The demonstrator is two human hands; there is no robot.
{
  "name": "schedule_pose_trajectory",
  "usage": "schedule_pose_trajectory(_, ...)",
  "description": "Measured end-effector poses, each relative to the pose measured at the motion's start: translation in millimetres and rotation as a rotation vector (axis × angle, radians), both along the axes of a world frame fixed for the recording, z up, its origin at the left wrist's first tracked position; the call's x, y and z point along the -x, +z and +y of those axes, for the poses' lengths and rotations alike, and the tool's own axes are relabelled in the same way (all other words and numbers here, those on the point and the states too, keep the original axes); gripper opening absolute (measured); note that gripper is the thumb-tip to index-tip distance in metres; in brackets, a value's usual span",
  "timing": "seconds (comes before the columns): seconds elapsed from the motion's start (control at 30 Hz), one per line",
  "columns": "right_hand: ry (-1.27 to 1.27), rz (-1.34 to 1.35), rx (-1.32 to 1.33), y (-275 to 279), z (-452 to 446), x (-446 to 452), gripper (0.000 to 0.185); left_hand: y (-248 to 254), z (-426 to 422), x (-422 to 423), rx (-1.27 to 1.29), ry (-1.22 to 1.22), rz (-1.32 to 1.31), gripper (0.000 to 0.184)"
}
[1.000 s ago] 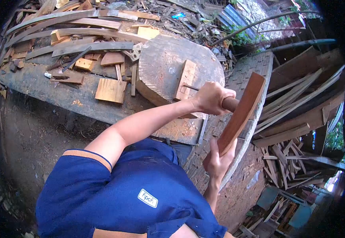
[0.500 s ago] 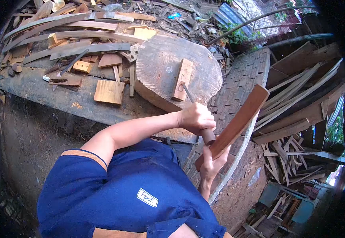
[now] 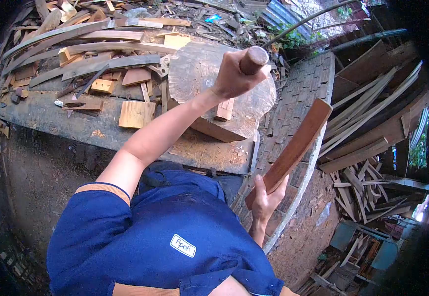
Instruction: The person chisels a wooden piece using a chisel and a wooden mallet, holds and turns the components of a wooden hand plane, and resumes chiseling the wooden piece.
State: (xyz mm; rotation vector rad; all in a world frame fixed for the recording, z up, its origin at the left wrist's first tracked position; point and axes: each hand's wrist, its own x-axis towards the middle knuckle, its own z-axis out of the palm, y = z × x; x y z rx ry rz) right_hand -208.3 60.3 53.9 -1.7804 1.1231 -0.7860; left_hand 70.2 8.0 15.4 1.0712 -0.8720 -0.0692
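Observation:
My left hand (image 3: 229,76) is wrapped round the wooden handle of a chisel (image 3: 255,59), its butt end pointing up at me. The hand hides the blade, so I cannot tell whether it touches the wood. Under that hand a small wooden block (image 3: 224,110) lies on a round tree stump (image 3: 189,61), only its near end showing. Lower right, my right hand (image 3: 267,198) grips a flat, reddish-brown wooden bat (image 3: 298,145) near its lower end. The bat slants up to the right, apart from the chisel.
A low bench (image 3: 42,111) carries the stump, a square wood piece (image 3: 136,114), a drilled block (image 3: 102,86) and curved planks (image 3: 120,47). A brick-patterned slab (image 3: 300,93) stands right of the stump. Long strips (image 3: 377,111) and offcuts (image 3: 362,190) are piled farther right.
My left hand has moved up and away from me with the chisel, which now points its handle at me. Before, its blade met the block. The bat has shifted slightly.

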Motion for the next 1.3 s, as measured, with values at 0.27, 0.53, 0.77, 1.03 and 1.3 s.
schedule_pose_trajectory(0.27, 0.013, 0.040, -0.005, 1.6, 1.6, -4.1, 0.040, -9.4, -3.0, 3.8, -0.060, -0.002, 0.043, 0.016)
schedule_pose_trajectory(0.53, 0.015, 0.041, -0.039, -7.1, -3.1, -4.4, 0.040, -8.7, -5.3, 5.8, -0.067, -0.008, 0.070, 0.016)
schedule_pose_trajectory(0.77, 0.015, 0.028, -0.017, -0.1, -4.8, -15.6, 0.040, -11.9, -9.2, 4.3, -0.102, -0.003, 0.022, 0.015)
schedule_pose_trajectory(1.03, 0.090, 0.023, 0.176, 22.9, -39.5, -25.0, 0.056, 2.4, -13.6, 19.2, -0.040, -0.041, -0.030, 0.013)
schedule_pose_trajectory(1.3, 0.223, 0.177, 0.382, 57.8, -44.0, -48.5, 0.048, -3.5, -9.3, 46.4, -0.118, -0.090, -0.251, 0.029)
